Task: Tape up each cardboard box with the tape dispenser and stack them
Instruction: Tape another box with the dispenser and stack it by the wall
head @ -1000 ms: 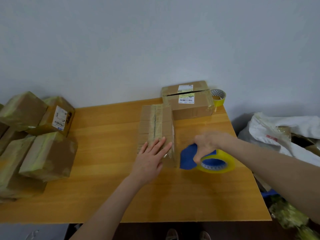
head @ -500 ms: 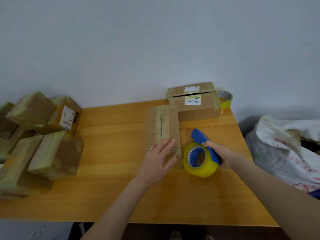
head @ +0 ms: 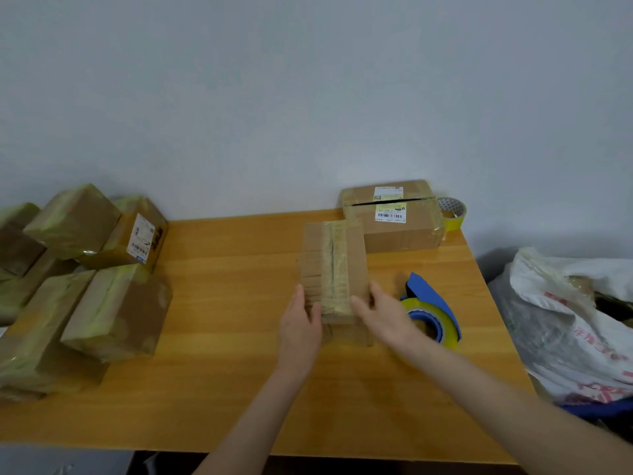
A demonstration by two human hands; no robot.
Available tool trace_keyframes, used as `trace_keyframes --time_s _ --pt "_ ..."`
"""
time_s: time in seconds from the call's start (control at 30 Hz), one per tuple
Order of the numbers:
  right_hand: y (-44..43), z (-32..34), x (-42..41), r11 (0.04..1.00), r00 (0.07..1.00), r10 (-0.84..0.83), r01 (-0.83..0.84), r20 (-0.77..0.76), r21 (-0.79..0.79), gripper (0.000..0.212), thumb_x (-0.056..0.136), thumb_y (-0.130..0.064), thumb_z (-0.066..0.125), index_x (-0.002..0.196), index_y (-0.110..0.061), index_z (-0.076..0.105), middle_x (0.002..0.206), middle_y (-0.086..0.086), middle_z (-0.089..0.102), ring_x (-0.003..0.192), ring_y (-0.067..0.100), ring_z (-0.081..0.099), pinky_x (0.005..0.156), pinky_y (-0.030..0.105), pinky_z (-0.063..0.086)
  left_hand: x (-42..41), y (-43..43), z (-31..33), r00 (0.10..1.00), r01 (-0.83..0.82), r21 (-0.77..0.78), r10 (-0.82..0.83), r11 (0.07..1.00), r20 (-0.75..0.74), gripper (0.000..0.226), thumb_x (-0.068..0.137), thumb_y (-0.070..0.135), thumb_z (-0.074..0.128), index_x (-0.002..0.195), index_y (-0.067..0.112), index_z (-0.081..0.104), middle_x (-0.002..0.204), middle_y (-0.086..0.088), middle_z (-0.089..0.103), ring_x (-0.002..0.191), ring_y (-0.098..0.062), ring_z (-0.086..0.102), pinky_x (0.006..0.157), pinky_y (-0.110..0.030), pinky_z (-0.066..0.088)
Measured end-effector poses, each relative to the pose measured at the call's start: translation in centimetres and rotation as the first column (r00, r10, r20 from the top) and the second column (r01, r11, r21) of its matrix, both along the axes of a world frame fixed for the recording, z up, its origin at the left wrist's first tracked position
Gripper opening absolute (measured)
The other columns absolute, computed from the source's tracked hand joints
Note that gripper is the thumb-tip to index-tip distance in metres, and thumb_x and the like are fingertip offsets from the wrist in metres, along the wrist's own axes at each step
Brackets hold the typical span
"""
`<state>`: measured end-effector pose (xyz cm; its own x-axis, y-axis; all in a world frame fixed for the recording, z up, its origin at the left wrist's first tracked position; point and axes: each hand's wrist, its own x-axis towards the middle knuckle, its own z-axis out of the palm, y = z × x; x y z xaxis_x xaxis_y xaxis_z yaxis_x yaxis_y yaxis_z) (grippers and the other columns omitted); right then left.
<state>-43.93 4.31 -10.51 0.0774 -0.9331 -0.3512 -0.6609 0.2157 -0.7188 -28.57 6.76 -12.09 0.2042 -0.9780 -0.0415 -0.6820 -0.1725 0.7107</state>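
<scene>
A narrow cardboard box [head: 334, 265] with a tape strip along its top seam stands in the middle of the wooden table [head: 222, 303]. My left hand [head: 301, 323] rests against its near left side and my right hand [head: 380, 313] against its near right side, fingers mostly straight. The blue tape dispenser [head: 433, 310] with its yellowish tape roll lies on the table just right of my right hand, let go. A pile of several taped boxes [head: 85, 269] sits at the table's left end.
Two labelled boxes [head: 394, 217] are stacked at the back right by the wall, with a spare tape roll [head: 452, 212] beside them. A white plastic bag [head: 565, 320] full of things lies off the table's right edge.
My right hand set the tape dispenser down on the table and moved left onto the box's right side. My left hand slid from the box's top to its left side.
</scene>
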Motion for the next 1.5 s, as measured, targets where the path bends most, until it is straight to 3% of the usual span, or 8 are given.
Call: trace_keyframes --time_s 0.17,0.33,0.5,0.8,1.0,1.27,1.4,1.5 --pt "0.3 -1.1 2.4 0.989 0.991 -0.133 0.132 0.008 0.073 0.07 0.104 -0.035 0.037 0.155 -0.011 -0.004 0.127 0.014 0.06 0.109 0.032 0.059 0.086 0.041 0.051 -0.9 -0.4 -0.6 0.992 -0.057 0.132 0.071 0.99 -0.103 0.065 0.1 0.026 0.046 0.153 0.009 0.012 0.155 -0.007 0.031 0.139 -0.023 0.034 0.113 -0.035 0.03" --pt "-0.2 -1.4 -0.1 0.994 0.994 -0.072 0.065 0.077 0.092 0.057 0.102 -0.043 0.038 0.147 -0.009 0.033 0.133 0.008 0.056 0.116 0.024 0.055 0.086 0.029 0.044 1.5 -0.2 -0.4 0.925 -0.011 0.157 0.07 0.988 -0.373 0.056 0.1 0.027 0.047 0.15 0.01 0.029 0.148 -0.001 0.042 0.133 -0.018 0.043 0.109 -0.036 0.038" --pt "1.0 -1.5 -1.7 0.99 0.99 -0.117 0.122 0.08 -0.07 0.069 0.09 -0.052 0.058 0.144 -0.015 0.038 0.081 -0.016 0.054 0.072 0.002 0.056 0.052 0.014 0.038 3.9 0.3 -0.7 0.935 -0.156 0.129 0.189 0.979 -0.3 0.04 0.092 0.037 0.06 0.125 0.016 0.056 0.106 -0.001 0.065 0.095 -0.015 0.062 0.087 -0.039 0.054" --pt "0.6 -1.6 -0.8 0.983 0.989 -0.125 0.134 0.081 -0.122 0.061 0.09 -0.023 0.068 0.145 -0.019 0.041 0.066 -0.004 0.062 0.051 0.002 0.058 0.047 0.011 0.042 2.8 -0.7 -1.1 0.945 -0.12 0.105 0.146 0.987 -0.291 0.028 0.083 0.024 0.073 0.105 0.022 0.056 0.076 0.007 0.069 0.075 -0.007 0.066 0.065 -0.022 0.05" --pt "0.1 -1.8 -1.0 0.968 0.981 -0.03 -0.019 -0.192 -0.249 0.067 0.091 -0.029 0.067 0.149 -0.028 0.034 0.081 -0.003 0.065 0.079 0.017 0.063 0.073 0.032 0.054 2.4 -1.7 -1.4 0.975 -0.109 0.1 0.126 0.989 -0.185 0.034 0.078 0.026 0.078 0.103 0.018 0.056 0.072 0.005 0.064 0.068 -0.006 0.062 0.055 -0.016 0.042" --pt "-1.0 -1.1 -0.7 0.957 0.847 0.011 -0.163 -0.531 -0.241 0.067 0.074 -0.075 0.058 0.122 -0.032 0.04 0.095 -0.005 0.054 0.083 0.021 0.058 0.058 0.03 0.04 1.3 -2.3 -0.3 0.951 0.007 0.094 -0.036 0.996 0.307 0.071 0.064 0.066 0.072 0.099 0.015 0.037 0.095 0.003 0.047 0.08 -0.017 0.053 0.06 -0.028 0.043" --pt "-1.2 -1.9 -0.6 0.939 0.871 0.019 -0.183 -0.491 -0.29 0.056 0.081 -0.065 0.06 0.116 -0.026 0.041 0.075 -0.005 0.055 0.066 0.02 0.053 0.053 0.03 0.036 1.1 -2.4 -1.0 0.997 -0.005 0.089 -0.002 0.996 0.082 0.054 0.076 0.039 0.077 0.101 0.009 0.039 0.092 -0.005 0.061 0.08 -0.023 0.062 0.063 -0.035 0.052" --pt "-1.4 -2.4 -1.6 0.931 0.924 0.063 -0.19 -0.377 -0.311 0.047 0.086 -0.049 0.065 0.121 -0.024 0.045 0.085 -0.001 0.065 0.076 0.022 0.061 0.062 0.032 0.045 1.5 -2.3 -1.4 1.0 0.003 -0.001 -0.003 1.0 -0.017 0.039 0.08 0.023 0.076 0.095 0.01 0.043 0.089 -0.002 0.063 0.078 -0.017 0.062 0.058 -0.019 0.048"
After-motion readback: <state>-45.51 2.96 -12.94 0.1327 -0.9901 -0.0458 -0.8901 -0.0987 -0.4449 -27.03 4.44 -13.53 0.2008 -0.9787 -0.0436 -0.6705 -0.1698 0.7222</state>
